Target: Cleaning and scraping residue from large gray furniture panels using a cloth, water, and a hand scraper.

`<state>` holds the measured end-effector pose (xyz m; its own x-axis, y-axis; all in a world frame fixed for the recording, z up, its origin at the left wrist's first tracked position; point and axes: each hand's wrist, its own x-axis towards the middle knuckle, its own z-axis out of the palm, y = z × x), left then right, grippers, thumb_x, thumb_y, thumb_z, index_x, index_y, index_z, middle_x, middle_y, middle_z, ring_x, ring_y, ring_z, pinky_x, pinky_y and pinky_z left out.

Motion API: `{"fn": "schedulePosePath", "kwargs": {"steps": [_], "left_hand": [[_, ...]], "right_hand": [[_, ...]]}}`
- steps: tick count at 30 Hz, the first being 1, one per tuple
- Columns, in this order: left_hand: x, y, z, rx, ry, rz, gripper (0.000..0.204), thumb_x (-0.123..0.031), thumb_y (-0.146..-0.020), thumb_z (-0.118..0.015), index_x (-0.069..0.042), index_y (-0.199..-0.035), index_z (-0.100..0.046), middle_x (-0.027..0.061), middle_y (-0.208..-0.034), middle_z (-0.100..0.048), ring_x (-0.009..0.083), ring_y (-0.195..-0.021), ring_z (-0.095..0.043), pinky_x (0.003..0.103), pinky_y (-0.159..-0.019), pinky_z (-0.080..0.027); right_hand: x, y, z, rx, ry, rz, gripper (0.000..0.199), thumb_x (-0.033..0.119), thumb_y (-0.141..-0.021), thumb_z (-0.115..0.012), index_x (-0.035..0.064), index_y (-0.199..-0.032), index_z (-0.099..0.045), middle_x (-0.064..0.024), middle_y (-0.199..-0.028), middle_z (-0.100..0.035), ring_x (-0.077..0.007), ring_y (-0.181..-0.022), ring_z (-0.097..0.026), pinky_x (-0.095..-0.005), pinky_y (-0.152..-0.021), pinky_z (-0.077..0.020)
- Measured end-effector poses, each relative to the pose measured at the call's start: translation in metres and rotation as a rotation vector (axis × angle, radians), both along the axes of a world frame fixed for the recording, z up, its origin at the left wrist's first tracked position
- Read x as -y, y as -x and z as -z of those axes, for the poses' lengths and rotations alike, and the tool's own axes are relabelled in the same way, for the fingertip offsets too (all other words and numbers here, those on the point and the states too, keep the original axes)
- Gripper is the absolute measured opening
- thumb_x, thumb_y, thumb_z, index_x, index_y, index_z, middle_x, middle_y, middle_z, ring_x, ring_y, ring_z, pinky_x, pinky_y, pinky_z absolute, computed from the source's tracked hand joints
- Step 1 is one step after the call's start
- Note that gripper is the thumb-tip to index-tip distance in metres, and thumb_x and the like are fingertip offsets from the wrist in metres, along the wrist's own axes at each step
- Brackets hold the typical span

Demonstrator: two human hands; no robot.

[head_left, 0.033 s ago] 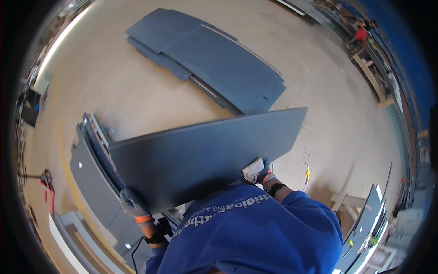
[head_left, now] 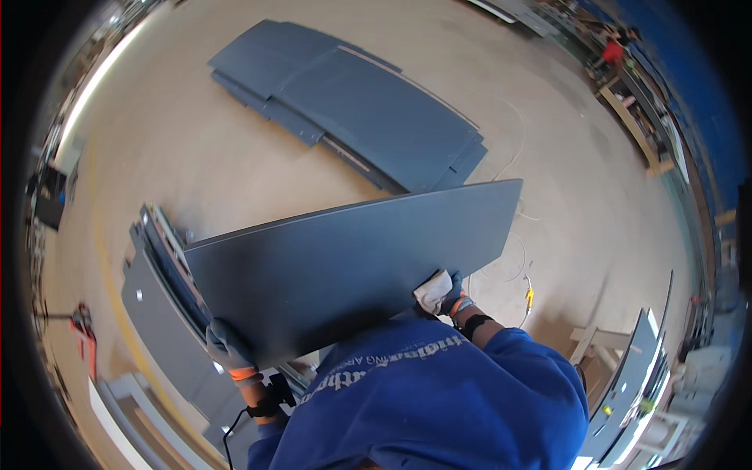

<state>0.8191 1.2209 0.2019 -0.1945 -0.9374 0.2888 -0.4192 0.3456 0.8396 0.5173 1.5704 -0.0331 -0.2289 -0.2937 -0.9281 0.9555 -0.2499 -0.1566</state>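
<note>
A long dark grey panel (head_left: 352,262) stands tilted in front of my body. My left hand (head_left: 227,345), in a dark glove with an orange cuff, grips its lower left edge. Gloved the same way, my right hand (head_left: 452,294) is closed on a pale folded cloth (head_left: 432,292). The cloth lies against the panel's face near the lower right edge. Part of the right hand's fingers is hidden by the cloth. Both wrists wear black bands.
Beyond the panel lies a large stack of dark grey panels (head_left: 368,110). More grey panels (head_left: 164,313) rest at my left, near a red pallet jack (head_left: 84,333). A thin hose with a yellow fitting (head_left: 529,298) trails on the floor at right. Panels (head_left: 627,376) lean at the lower right.
The whole view has shifted slightly. The panel sits a touch further left in the picture, and both hands keep their places on it and the cloth.
</note>
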Motion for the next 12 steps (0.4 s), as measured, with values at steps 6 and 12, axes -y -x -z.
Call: {"fn": "schedulePosePath", "kwargs": {"steps": [6, 12], "left_hand": [[0.093, 0.054, 0.055, -0.013, -0.427, -0.105, 0.049, -0.038, -0.09, -0.052, 0.008, -0.105, -0.059, 0.0114, -0.097, -0.064, 0.0133, -0.083, -0.054, 0.027, -0.077, -0.045], [0.105, 0.094, 0.092, 0.211, -0.656, -0.234, 0.066, -0.051, -0.079, -0.063, 0.006, -0.11, -0.059, 0.0144, -0.105, -0.064, 0.0233, -0.099, -0.059, 0.029, -0.084, -0.045]], "right_hand": [[0.026, 0.048, 0.004, 0.152, 0.406, -0.05, 0.053, 0.064, -0.078, -0.046, 0.0145, -0.085, -0.062, -0.0055, -0.088, -0.063, -0.029, -0.08, -0.059, -0.0429, -0.069, -0.0479], [0.06, 0.092, 0.05, -0.672, -0.069, -0.603, 0.018, 0.034, -0.09, -0.042, 0.0187, -0.088, -0.052, -0.0035, -0.085, -0.057, -0.0169, -0.077, -0.052, -0.037, -0.069, -0.0427]]}}
